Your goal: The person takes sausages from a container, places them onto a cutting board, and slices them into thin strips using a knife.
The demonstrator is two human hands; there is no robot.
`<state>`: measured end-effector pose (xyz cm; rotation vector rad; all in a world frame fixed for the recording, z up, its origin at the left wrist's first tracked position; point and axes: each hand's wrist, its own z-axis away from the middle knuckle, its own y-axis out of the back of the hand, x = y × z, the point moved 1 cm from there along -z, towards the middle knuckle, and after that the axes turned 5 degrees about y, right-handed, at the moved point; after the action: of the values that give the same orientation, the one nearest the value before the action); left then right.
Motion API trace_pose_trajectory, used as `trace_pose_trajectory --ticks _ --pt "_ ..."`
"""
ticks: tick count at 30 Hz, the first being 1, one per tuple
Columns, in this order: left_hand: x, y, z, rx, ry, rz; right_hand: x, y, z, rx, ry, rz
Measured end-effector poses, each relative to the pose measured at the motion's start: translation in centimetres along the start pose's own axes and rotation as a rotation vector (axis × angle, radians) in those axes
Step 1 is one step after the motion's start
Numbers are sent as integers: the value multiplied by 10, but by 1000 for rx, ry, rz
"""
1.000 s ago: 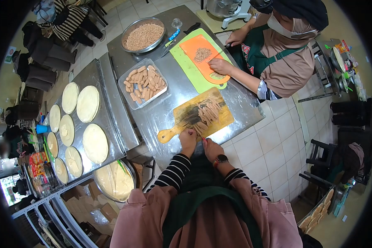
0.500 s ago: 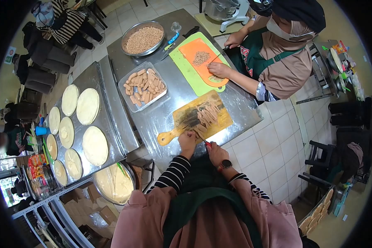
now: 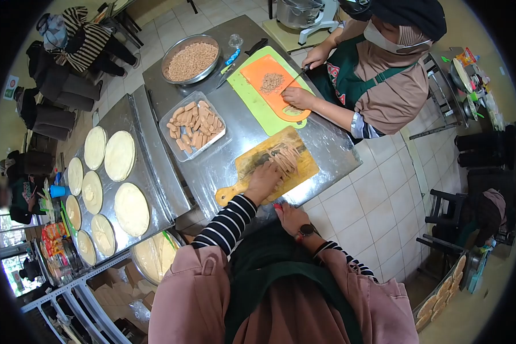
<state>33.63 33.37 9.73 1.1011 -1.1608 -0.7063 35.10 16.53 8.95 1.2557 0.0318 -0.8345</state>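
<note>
My left hand (image 3: pixel 263 180) lies over the wooden cutting board (image 3: pixel 247 163), its fingers stretched out and touching the cut sausage strips (image 3: pixel 288 156). Part of the pile is hidden under that hand. By the table's near edge, my right hand (image 3: pixel 293 218) is closed around the red handle of a knife (image 3: pixel 278 206); its blade hardly shows. Beyond the board, to the left, a clear plastic tub (image 3: pixel 215 138) holds many sausage pieces (image 3: pixel 193 123).
Across the table a co-worker's hand (image 3: pixel 297 98) rests at an orange cutting board (image 3: pixel 259 70) with chopped bits, a knife in the other hand. A metal bowl (image 3: pixel 167 70) of chopped pieces stands at the back. Several round dough sheets (image 3: pixel 120 156) lie on the left table.
My left hand has moved forward from the board's near edge onto the strips, its fingers extending. My right hand with the knife has drawn back slightly to the left and down.
</note>
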Motion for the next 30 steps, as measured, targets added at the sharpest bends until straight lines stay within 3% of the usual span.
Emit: trace_pose_trajectory --ticks 6,11,14,18,21,23,24,26,30 --pt "-7 1 -9 -95 -101 -47 6 0 -10 -1 -45 -25" --pt "-7 25 3 86 56 309 25 5 -20 52 -115 -21" --pt "-12 5 30 276 63 377 26 14 -23 34 -125 -35" --pt "-8 -14 56 250 163 428 23 14 -23 6 -145 -61" --pt "3 -18 64 361 240 322 19 8 -18 -13 -139 -91" --pt "10 -26 73 315 584 612 16 6 -19 -9 -131 -114" --pt "12 -31 72 315 585 612 15 4 -19 -13 -134 -122" --pt "14 -40 72 435 874 888 13 2 -18 -16 -138 -132" --pt "14 -47 64 482 896 886 10 2 -17 -2 -130 -131"
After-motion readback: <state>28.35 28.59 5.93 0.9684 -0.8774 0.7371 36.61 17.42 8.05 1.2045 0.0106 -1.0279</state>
